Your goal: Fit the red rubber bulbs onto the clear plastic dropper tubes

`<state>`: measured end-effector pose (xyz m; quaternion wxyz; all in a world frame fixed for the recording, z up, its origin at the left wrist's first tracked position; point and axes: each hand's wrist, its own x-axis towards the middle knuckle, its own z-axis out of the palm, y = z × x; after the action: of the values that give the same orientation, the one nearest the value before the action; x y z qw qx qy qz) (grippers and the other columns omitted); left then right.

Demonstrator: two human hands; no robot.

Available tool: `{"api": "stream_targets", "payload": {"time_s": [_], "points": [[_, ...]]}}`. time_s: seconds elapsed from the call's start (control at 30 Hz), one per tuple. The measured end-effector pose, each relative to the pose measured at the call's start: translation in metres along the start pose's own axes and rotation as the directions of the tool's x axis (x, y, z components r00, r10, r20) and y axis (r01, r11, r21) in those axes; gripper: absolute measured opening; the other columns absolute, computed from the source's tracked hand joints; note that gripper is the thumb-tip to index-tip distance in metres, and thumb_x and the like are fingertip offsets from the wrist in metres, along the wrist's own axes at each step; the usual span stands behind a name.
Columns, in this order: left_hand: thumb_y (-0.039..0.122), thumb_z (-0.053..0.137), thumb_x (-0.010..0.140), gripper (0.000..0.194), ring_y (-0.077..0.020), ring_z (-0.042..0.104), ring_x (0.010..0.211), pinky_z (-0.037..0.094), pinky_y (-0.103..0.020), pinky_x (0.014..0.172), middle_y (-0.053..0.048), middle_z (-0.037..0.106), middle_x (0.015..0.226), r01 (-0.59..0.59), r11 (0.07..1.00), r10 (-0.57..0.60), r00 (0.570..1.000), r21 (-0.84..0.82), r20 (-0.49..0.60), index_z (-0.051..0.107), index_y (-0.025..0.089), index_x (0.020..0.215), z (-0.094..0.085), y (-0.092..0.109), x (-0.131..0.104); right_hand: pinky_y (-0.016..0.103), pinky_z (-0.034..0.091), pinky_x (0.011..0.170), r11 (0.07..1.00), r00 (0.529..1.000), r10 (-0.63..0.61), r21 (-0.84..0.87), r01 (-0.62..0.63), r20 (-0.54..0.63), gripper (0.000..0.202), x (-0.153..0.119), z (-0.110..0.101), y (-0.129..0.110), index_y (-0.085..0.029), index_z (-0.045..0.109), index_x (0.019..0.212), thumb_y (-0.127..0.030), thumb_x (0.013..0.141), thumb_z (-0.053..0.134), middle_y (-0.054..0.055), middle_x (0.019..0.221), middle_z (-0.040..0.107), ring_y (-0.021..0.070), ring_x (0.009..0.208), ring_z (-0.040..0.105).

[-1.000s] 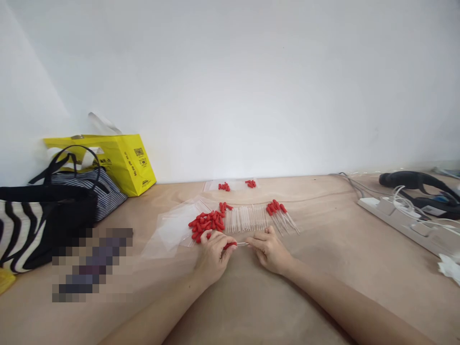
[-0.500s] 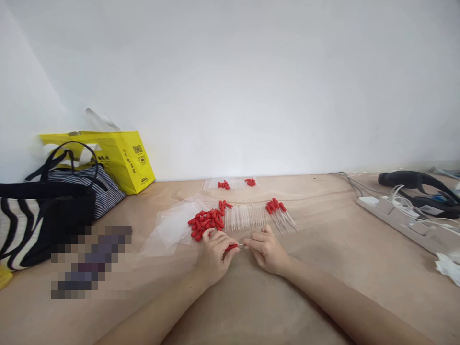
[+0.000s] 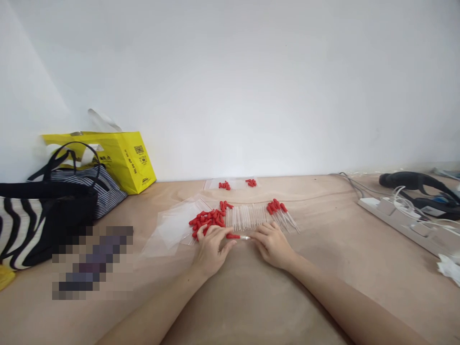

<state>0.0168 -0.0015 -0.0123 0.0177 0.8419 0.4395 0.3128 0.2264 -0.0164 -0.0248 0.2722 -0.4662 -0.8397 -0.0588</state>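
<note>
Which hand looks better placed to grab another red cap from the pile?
Probably the left hand. It lies right beside the pile of red caps, fingers almost touching it. The right hand sits nearer the clear tubes, with the capped dropper between the hands.

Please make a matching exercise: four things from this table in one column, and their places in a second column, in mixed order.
1. yellow bag
2. power strip
3. loose red caps
4. dropper

a. between the left hand and right hand
b. far left, by the wall
c. right side
d. on clear plastic, beyond the left hand

Pairs: 1-b, 2-c, 3-d, 4-a
</note>
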Motion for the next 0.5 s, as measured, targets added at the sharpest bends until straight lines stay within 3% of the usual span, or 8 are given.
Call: {"api": "stream_targets", "payload": {"time_s": [0.1,0.2,0.33,0.5], "points": [[0.034,0.052,0.076,0.039,-0.0221,0.048,0.099,0.023,-0.044,0.089,-0.004,0.059,0.105,0.082,0.995,-0.081,0.996,0.049,-0.03,0.046,0.025,0.113,0.002,-0.004,0.001,0.029,0.025,0.069,0.946,0.949,0.305,-0.086,-0.311,-0.081,0.023,0.006,0.002,0.012,-0.019,0.061,0.081,-0.023,0.083,0.038,0.005,0.078,0.061,0.0179,0.08,0.048],[0.031,0.052,0.076,0.028,-0.0218,0.048,0.098,0.023,-0.044,0.089,-0.003,0.06,0.102,0.069,0.994,-0.067,0.998,0.087,-0.019,0.051,0.026,0.104,0.002,-0.006,0.002,0.031,0.025,0.075,0.821,0.84,0.525,-0.177,-0.543,-0.14,0.025,0.017,0.004,0.027,-0.016,0.06,0.079,-0.024,0.083,0.036,0.007,0.08,0.063,0.0204,0.085,0.05],[0.028,0.051,0.076,0.017,-0.0204,0.049,0.095,0.022,-0.044,0.089,0.0,0.061,0.096,0.019,0.995,-0.02,1.0,0.097,0.002,0.056,0.027,0.093,0.002,-0.005,0.001,0.032,0.026,0.078,0.716,0.76,0.64,-0.268,-0.644,-0.114,0.027,0.032,0.01,0.037,-0.013,0.059,0.084,-0.024,0.083,0.034,0.012,0.082,0.063,0.0231,0.09,0.05],[0.028,0.052,0.076,0.014,-0.0198,0.05,0.093,0.022,-0.044,0.088,0.001,0.061,0.093,0.018,0.995,-0.018,1.0,0.095,-0.003,0.057,0.027,0.089,0.002,-0.006,0.0,0.033,0.027,0.075,0.708,0.752,0.652,-0.278,-0.65,-0.1,0.028,0.043,0.018,0.035,-0.01,0.058,0.087,-0.022,0.084,0.032,0.014,0.082,0.063,0.0244,0.088,0.052]]}}
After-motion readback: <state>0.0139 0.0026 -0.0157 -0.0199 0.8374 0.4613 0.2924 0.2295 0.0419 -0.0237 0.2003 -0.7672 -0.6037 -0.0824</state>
